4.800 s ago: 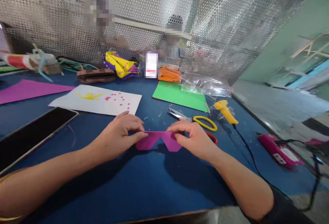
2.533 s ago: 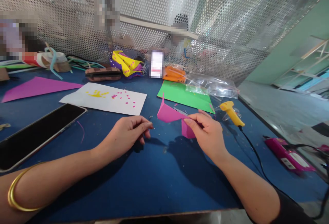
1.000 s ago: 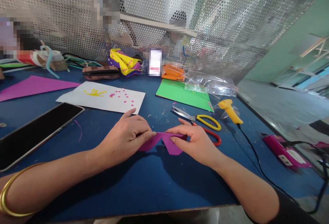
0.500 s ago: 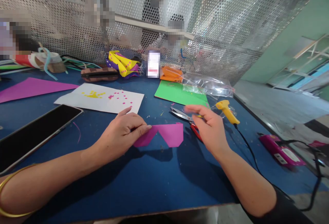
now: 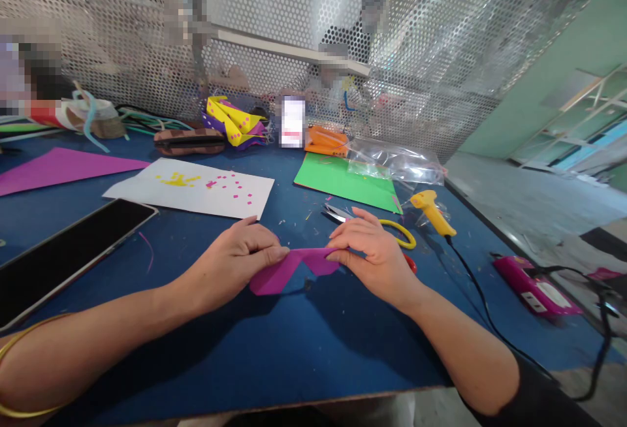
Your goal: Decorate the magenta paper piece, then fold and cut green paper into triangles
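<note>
Midway along the near part of the blue table (image 5: 313,362), a folded purple paper (image 5: 274,275) is stretched between two hands. It has two angular flaps with a notch between them, and its top edge runs nearly level; whether its lower corners touch the table, I cannot tell.

At its nine o'clock end, the left hand (image 5: 245,249) pinches the upper edge between thumb and forefinger, the other fingers curled behind. At three o'clock, the right hand (image 5: 369,252) pinches the opposite end between thumb and fingertips, with one finger raised.

Taking the folded purple paper as the middle of the dial, the scissors (image 5: 337,213) lie at two o'clock, partly covered by the right hand, one handle yellow and one red. Farther out at two is a yellow glue gun (image 5: 434,213) with a black cord. A green sheet (image 5: 343,182) lies at one o'clock, and a lit screen (image 5: 292,123) stands at twelve. Toward ten is a white sheet (image 5: 196,202) scattered with small yellow and pink bits, and at nine a dark phone (image 5: 68,254) lies flat.
</note>
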`<state>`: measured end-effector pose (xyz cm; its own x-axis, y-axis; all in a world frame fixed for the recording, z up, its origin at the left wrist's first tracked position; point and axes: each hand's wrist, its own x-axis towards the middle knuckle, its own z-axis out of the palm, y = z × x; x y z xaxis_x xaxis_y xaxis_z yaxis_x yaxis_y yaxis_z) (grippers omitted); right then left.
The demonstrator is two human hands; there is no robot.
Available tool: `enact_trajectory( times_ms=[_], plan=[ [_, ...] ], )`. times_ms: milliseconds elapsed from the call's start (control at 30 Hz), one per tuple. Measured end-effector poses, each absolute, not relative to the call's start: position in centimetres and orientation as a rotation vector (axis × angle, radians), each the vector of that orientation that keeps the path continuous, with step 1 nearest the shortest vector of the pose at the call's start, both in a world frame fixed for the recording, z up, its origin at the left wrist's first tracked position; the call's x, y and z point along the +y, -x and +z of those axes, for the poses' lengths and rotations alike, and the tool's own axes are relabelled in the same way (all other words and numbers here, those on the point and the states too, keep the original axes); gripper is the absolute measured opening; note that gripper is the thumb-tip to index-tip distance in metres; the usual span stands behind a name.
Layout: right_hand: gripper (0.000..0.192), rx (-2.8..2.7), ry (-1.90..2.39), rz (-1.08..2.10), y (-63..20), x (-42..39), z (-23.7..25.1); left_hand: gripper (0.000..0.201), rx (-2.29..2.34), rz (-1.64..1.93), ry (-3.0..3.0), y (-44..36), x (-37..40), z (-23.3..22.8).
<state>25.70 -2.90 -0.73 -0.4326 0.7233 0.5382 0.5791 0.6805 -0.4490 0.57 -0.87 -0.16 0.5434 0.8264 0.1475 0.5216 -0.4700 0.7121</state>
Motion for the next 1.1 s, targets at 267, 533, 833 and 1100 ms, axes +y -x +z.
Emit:
enact_trajectory(
  times_ms=[267,533,833,1100],
  plan=[
    [0.006,-2.182,1.045,0.306,-25.2,-2.9,-1.4,0.018,1.142,0.788,-2.592,-0.6,-1.7,0.6],
    [0.007,-2.177,0.940,0.178,-24.4,-3.3,-1.4,0.028,1.047,0.660,-2.501,-0.9,-1.8,0.4],
    [0.015,-2.204,0.926,0.157,-24.0,-3.7,-0.9,0.031,1.007,0.547,-2.167,-1.3,-1.7,1.3],
    [0.016,-2.191,0.980,0.133,-24.1,-3.4,-1.3,0.032,1.051,0.572,-2.239,-1.2,-1.4,0.9]
  ],
)
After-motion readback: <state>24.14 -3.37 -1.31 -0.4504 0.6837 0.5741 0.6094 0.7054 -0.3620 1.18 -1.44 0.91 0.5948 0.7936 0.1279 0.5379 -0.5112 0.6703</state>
